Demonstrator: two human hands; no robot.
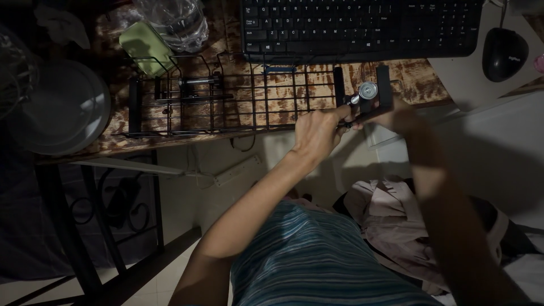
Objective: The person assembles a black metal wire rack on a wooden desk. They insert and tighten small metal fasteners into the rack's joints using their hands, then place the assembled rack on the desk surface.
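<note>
Wire rack (238, 102): 1; 2 hands (317, 129) on its right clamp (368, 93)

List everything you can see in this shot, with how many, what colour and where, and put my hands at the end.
wire rack: one, black, lying on the desk edge
clamp screw: one, silver knob, right end of the rack, by both hands
second clamp screw: one, silver, left part of the rack
desk: one, mottled brown wood
keyboard: one, black, top centre
mouse: one, black, top right
plastic bottle: one, clear, top left
green case: one, pale green, beside the bottle
plate: one, grey, far left
power strip: one, white, on the floor
left hand: at the clamp
right hand: at the clamp, in shadow
</note>
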